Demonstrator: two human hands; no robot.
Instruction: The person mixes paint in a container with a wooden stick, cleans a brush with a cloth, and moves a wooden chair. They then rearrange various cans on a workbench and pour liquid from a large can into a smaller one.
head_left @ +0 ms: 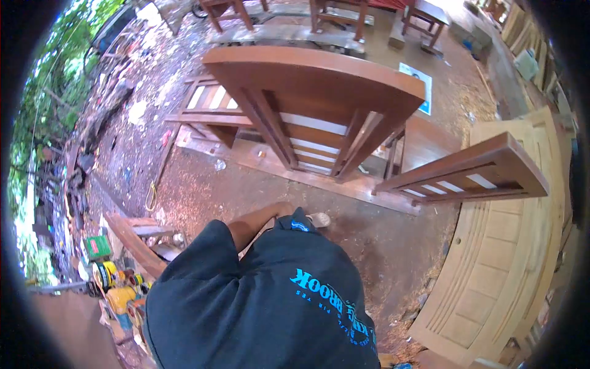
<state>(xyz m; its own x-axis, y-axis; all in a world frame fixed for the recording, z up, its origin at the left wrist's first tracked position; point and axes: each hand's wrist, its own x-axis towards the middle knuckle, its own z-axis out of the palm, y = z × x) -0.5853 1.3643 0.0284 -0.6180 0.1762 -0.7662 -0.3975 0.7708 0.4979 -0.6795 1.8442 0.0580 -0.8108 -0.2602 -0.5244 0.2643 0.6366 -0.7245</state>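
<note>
My left forearm bends inward from the sleeve of the black shirt (258,295). My left hand (284,209) is at the shirt's lower front edge, its fingers hidden. My right hand is out of sight. Ahead of me, apart from the visible arm, stands a tall brown varnished wooden panel (313,71) with white strips in its recesses. A smaller matching panel (491,163) stands to the right. Behind the tall one, on the left, is another brown frame with white strips (212,98). A sandalled foot (319,219) shows just beyond the shirt.
A large pale wooden door with carved panels (491,264) lies at the right. Brown stool-like pieces (424,15) stand at the back. At the left are a green box (97,247), yellow containers (120,298) and a reddish plank (135,246). Shavings litter the dirt floor (227,197).
</note>
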